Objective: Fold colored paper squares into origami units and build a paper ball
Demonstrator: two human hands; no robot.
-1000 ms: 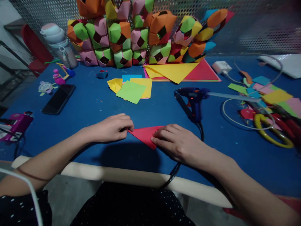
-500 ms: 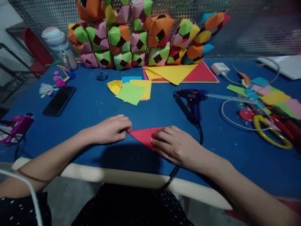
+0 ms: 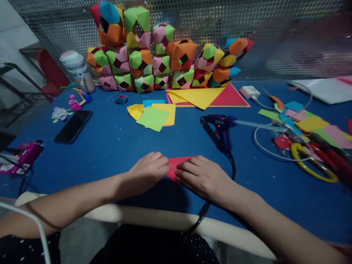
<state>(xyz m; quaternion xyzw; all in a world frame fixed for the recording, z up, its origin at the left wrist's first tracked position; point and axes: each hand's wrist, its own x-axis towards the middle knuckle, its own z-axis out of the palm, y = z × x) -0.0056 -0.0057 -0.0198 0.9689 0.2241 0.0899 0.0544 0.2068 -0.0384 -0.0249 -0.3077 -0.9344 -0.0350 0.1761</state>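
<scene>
A folded piece of red paper (image 3: 172, 169) lies on the blue table between my two hands, much of it covered by them. My left hand (image 3: 150, 170) grips its left part with curled fingers. Over the right part rests my right hand (image 3: 202, 176), its bent fingers pressing the paper against the table. Just beyond my right hand lies a blue glue gun (image 3: 224, 132) with a clear stick in its back and a small red light glowing.
Green paper (image 3: 154, 118) and yellow sheets lie ahead. Folded paper modules (image 3: 141, 62) stand stacked at the back. At left are a phone (image 3: 73, 126) and a purple power box (image 3: 23, 157). Yellow-handled scissors (image 3: 298, 156), paper scraps and a white cable are at right.
My left hand has moved right along the red paper, covering its left corner. My right hand stays on the right part. The whole view has shifted slightly.
</scene>
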